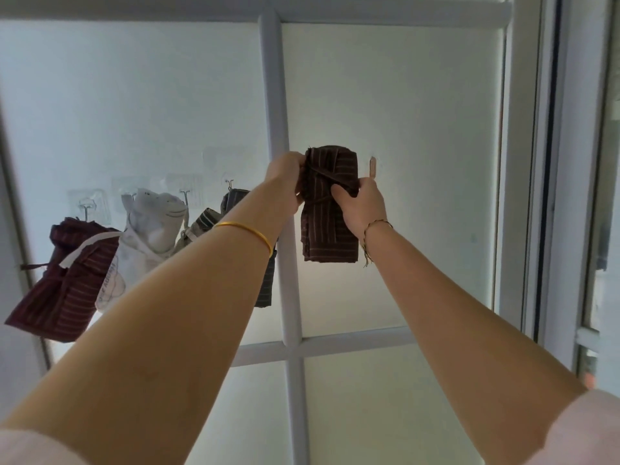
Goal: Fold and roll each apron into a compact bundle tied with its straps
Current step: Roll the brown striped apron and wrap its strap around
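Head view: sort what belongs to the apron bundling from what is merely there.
Job: brown striped bundle, gripped by left hand and right hand; maroon bundle, white bundle, grey bundle hanging at left.
Merely there: window frame, wall hooks, gold bangle.

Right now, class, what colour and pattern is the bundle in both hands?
The bundle is dark brown with thin pale stripes; head view shows it best.

The apron bundle (330, 209) was dark brown with thin pale stripes. Toward eight o'clock from it, the maroon bundle (57, 297) had pale stripes, the white bundle (147, 236) grey print, the grey bundle (265, 283) faint stripes. The bangle (248, 229) was gold.
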The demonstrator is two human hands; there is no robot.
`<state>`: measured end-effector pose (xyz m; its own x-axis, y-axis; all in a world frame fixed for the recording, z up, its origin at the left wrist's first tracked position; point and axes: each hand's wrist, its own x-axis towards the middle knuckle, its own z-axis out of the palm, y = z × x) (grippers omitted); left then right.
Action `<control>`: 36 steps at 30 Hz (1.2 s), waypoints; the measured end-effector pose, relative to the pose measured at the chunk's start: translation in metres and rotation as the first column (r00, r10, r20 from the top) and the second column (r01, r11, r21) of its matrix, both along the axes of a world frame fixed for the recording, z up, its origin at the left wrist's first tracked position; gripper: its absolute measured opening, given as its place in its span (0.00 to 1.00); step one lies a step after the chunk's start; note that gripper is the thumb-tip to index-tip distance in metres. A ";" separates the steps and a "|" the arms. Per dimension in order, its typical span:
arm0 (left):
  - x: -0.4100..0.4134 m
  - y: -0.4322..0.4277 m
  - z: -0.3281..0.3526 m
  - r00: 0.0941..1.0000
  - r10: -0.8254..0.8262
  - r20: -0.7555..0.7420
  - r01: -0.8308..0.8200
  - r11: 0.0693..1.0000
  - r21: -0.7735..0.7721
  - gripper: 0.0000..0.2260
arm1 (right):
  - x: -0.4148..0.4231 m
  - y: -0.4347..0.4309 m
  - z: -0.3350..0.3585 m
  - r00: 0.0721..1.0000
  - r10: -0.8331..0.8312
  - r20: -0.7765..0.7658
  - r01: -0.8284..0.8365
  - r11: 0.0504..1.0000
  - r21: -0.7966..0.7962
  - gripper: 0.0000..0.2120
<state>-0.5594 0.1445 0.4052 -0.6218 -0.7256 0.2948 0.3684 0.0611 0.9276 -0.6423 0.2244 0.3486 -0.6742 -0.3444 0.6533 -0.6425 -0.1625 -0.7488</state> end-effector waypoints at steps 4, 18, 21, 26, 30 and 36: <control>-0.003 0.004 -0.007 0.997 0.078 0.016 -0.078 0.997 0.005 0.07 | 0.000 0.000 -0.010 0.999 0.016 0.030 -0.016 0.999 0.030 0.17; -0.005 0.024 -0.011 0.864 0.494 0.091 -0.423 0.814 -0.399 0.16 | 0.002 0.016 -0.011 0.998 -0.012 0.060 0.005 0.992 0.126 0.17; 0.005 0.024 -0.024 0.872 0.481 0.095 -0.386 0.793 -0.471 0.13 | 0.004 0.014 -0.016 0.998 -0.022 0.057 0.013 0.987 0.161 0.18; 0.020 0.027 -0.045 0.854 0.475 0.212 -0.290 0.773 -0.565 0.10 | 0.016 0.017 -0.024 0.996 -0.076 0.039 0.064 0.968 0.243 0.22; 0.031 0.033 -0.063 0.810 0.490 0.322 -0.224 0.766 -0.602 0.08 | 0.031 0.017 -0.029 0.997 -0.080 0.015 0.072 0.946 0.315 0.22; 0.042 0.033 -0.076 0.814 0.450 0.367 -0.212 0.819 -0.533 0.17 | 0.041 0.016 -0.038 0.993 -0.071 0.098 0.033 0.940 0.341 0.27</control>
<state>-0.5174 0.1777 0.3288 -0.5117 -0.7691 0.3830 -0.2143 0.5460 0.8099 -0.6015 0.2403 0.3110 -0.7566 -0.4947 0.4276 -0.5564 0.1435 -0.8184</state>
